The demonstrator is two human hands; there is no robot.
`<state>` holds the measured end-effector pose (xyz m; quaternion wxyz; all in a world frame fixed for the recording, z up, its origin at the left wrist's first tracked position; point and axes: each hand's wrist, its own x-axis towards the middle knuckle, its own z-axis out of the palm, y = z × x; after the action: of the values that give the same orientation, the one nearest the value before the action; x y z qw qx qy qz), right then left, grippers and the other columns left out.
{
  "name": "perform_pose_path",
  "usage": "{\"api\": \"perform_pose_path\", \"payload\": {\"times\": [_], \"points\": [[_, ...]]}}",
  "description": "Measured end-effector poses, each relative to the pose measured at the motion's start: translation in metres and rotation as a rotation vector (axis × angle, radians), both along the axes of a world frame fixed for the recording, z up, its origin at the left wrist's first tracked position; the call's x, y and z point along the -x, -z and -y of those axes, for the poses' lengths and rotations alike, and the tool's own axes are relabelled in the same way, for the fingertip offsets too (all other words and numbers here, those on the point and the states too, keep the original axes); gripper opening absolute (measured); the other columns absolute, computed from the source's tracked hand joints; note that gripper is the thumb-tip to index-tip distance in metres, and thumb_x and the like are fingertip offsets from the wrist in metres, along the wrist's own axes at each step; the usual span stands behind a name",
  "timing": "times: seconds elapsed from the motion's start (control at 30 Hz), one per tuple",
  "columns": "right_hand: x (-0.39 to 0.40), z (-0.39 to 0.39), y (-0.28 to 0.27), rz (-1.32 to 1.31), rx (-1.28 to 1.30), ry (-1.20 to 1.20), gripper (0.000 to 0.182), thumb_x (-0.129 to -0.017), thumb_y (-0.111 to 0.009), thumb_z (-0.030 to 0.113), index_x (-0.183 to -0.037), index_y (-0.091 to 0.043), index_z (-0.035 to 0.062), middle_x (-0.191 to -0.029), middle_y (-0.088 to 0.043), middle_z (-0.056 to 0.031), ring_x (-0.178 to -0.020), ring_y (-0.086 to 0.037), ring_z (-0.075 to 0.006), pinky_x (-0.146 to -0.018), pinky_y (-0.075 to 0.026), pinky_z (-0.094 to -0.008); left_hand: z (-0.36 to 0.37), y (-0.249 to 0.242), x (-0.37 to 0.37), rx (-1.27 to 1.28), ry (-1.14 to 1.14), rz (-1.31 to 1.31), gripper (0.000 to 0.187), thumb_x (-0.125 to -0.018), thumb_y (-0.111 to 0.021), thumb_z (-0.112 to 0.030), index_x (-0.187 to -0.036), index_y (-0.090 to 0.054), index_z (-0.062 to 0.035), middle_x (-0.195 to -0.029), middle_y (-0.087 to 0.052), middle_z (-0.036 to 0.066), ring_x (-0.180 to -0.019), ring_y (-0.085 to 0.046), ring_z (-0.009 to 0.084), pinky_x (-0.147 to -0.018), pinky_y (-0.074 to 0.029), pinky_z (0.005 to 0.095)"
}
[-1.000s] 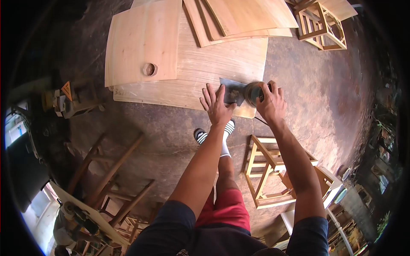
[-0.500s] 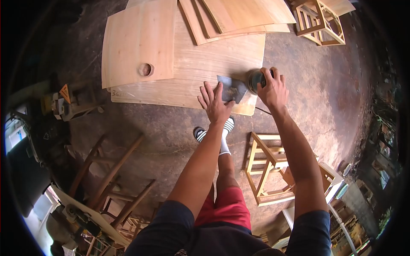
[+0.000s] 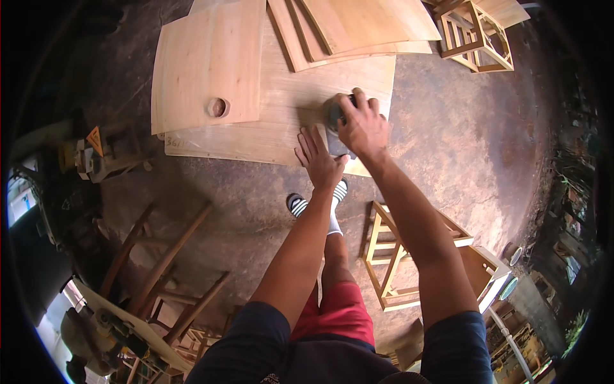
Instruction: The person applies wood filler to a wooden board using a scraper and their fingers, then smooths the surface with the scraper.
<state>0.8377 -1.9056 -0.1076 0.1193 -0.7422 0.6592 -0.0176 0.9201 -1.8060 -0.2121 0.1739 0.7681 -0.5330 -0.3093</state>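
Observation:
My left hand (image 3: 322, 161) lies flat with fingers spread on the large wooden board (image 3: 291, 105), its thumb at the edge of a flat dark grey piece (image 3: 336, 147). I cannot make out what that piece is made of. My right hand (image 3: 366, 131) is wrapped over the top of a dark, round palm sander (image 3: 335, 114). The sander sits over the grey piece's upper part, close beside my left fingers, and partly hides it.
A thinner wooden sheet (image 3: 208, 64) with a small round wooden ring (image 3: 218, 107) on it overlaps the board's left. More panels (image 3: 371, 29) are stacked at the back. Wooden frames stand at right (image 3: 390, 256) and far right (image 3: 476, 38). Dark chair parts (image 3: 160, 256) stand left.
My right hand has brought the sander leftward from the board's right edge to the grey piece, covering part of it. My left hand has stayed nearly still.

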Motion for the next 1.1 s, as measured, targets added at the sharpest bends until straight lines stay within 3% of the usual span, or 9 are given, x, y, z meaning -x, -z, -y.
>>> {"api": "perform_pose_path", "payload": {"times": [0.13, 0.23, 0.47, 0.57, 0.8, 1.1], "points": [[-0.025, 0.007, 0.008, 0.046, 0.062, -0.034, 0.049, -0.078, -0.071, 0.016, -0.124, -0.058, 0.0281, -0.134, -0.051, -0.0077, -0.112, -0.057, -0.0329, -0.080, -0.058, -0.0477, -0.002, 0.011, 0.002, 0.107, -0.019, 0.046, 0.120, -0.072, -0.085, -0.039, -0.157, -0.011, 0.0014, -0.163, -0.011, 0.029, -0.153, -0.011, 0.0412, -0.122, -0.009, 0.0578], [-0.029, 0.010, 0.004, 0.079, 0.031, -0.037, 0.050, -0.077, -0.070, 0.014, -0.124, -0.058, 0.0268, -0.134, -0.051, -0.0077, -0.111, -0.056, -0.0331, -0.079, -0.058, -0.0487, 0.000, 0.014, 0.002, 0.050, -0.018, 0.020, 0.118, -0.080, -0.079, -0.045, -0.158, -0.003, 0.0006, -0.164, -0.002, 0.028, -0.154, -0.001, 0.0395, -0.122, -0.001, 0.0560], [-0.004, -0.005, 0.001, 0.029, -0.062, -0.018, 0.050, -0.078, -0.072, 0.016, -0.124, -0.056, 0.0280, -0.132, -0.052, -0.0067, -0.114, -0.055, -0.0324, -0.083, -0.057, -0.0500, 0.001, 0.010, 0.001, -0.003, 0.015, 0.055, 0.121, -0.075, -0.082, -0.045, -0.158, -0.006, 0.0006, -0.164, -0.006, 0.028, -0.154, -0.003, 0.0393, -0.122, -0.002, 0.0561], [0.017, -0.015, -0.007, 0.007, -0.143, 0.037, 0.049, -0.079, -0.073, 0.017, -0.124, -0.056, 0.0282, -0.131, -0.052, -0.0063, -0.115, -0.054, -0.0330, -0.084, -0.056, -0.0502, -0.001, 0.008, 0.000, 0.034, -0.009, -0.009, 0.122, -0.072, -0.085, -0.044, -0.159, -0.009, -0.0041, -0.164, -0.005, 0.027, -0.154, -0.003, 0.0404, -0.122, -0.001, 0.0568], [0.080, -0.049, -0.013, -0.047, -0.144, 0.240, 0.048, -0.080, -0.074, 0.018, -0.124, -0.058, 0.0268, -0.135, -0.052, -0.0060, -0.121, -0.052, -0.0344, -0.088, -0.056, -0.0497, -0.001, 0.005, -0.001, 0.009, 0.082, 0.048, 0.095, -0.072, -0.084, -0.043, -0.154, -0.037, -0.0343, -0.166, 0.000, 0.024, -0.154, 0.001, 0.0404, -0.122, 0.002, 0.0560], [0.087, -0.045, -0.018, -0.073, -0.143, 0.230, 0.047, -0.082, -0.072, 0.020, -0.126, -0.058, 0.0271, -0.135, -0.052, -0.0056, -0.120, -0.053, -0.0341, -0.090, -0.055, -0.0478, -0.003, 0.009, 0.001, 0.030, 0.082, 0.056, 0.093, -0.072, -0.084, -0.041, -0.153, -0.041, -0.0316, -0.167, -0.002, 0.023, -0.154, 0.001, 0.0407, -0.122, 0.002, 0.0547]]}}
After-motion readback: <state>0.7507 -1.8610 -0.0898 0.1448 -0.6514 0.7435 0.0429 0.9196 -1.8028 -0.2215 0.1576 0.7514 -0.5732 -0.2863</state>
